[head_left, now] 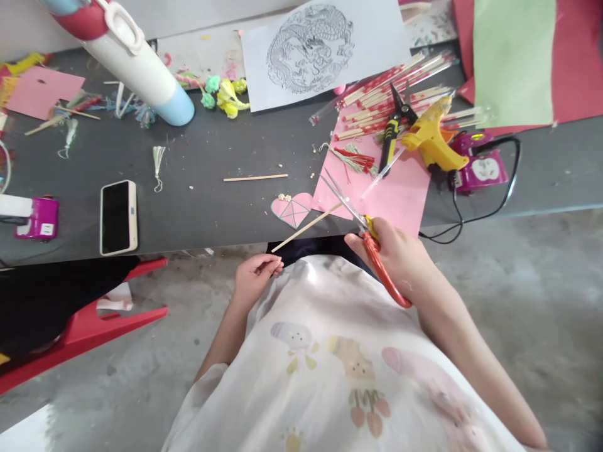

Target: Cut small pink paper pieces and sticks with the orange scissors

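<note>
My right hand (400, 254) is closed round scissors (375, 254) with orange-red handles. Their blades point up and left over pink paper (400, 194), slightly apart. Close to the blades is the far end of a thin wooden stick (306, 227), which slants down past the table's front edge. Beside its lower end my left hand (257, 276) has thumb and fingers pinched together; I cannot make out what, if anything, is between them. A pink paper heart (294, 213) with drawn lines lies near the edge, with small pale bits (284, 198) on its upper left.
Another stick (255, 178) lies behind the heart. To the right are a yellow glue gun (433, 138), pliers (390, 138) and bundled sticks (372, 103). A phone (117, 216) and a bottle (136, 69) are at left, a dragon drawing (311, 47) at the back.
</note>
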Available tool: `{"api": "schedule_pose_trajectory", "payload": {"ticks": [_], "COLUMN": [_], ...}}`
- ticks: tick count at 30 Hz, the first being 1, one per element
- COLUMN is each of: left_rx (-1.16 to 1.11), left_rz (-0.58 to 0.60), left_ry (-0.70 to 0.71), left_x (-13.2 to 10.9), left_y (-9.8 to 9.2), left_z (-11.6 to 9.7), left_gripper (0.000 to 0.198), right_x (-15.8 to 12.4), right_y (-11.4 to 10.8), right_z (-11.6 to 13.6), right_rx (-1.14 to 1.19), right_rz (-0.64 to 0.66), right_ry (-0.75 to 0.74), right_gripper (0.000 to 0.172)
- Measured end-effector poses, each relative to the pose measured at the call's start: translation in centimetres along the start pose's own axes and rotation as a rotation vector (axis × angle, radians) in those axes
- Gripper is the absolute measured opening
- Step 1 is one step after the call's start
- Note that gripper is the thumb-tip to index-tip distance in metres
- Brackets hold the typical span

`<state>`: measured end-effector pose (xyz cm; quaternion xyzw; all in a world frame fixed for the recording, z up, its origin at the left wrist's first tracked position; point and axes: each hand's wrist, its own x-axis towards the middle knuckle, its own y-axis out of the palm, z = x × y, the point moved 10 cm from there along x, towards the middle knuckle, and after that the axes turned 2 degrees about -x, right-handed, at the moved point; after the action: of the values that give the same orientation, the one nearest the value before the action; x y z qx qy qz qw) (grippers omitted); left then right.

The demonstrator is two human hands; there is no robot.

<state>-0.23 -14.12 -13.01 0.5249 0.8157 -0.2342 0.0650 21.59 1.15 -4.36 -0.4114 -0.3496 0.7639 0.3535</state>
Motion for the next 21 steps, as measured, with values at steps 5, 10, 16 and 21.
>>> {"api": "schedule_pose_trajectory", "payload": {"ticks": [5,10,16,21], "left_rx": [0.090,0.304,0.344,0.307], "left_rz": [0.007,-0.081,-0.107,-0.123], "left_ry": [0.243,0.539,0.744,0.813], "left_x": [-1.2,-1.7,-2.0,-1.9], "left_y": [-0.5,-1.3,-1.6,-2.1], "left_z": [-4.9,-10.3,-14.5,-16.1], "left_gripper": [0.018,0.009,0.011,0.009], "right_x": [-0.1,-0.1,-0.1,0.0], "right_y": [-0.7,-1.4,-1.9,-2.2], "right_z": [-1.0,-1.7,-2.6,-2.0], "right_rx": [0.031,0.058,0.075,0.097], "right_rz": [0.017,0.012,-0.013,0.018], "right_ry": [0.073,0.093,0.123,0.128], "right_gripper": [0.045,0.044,0.041,0.039]}}
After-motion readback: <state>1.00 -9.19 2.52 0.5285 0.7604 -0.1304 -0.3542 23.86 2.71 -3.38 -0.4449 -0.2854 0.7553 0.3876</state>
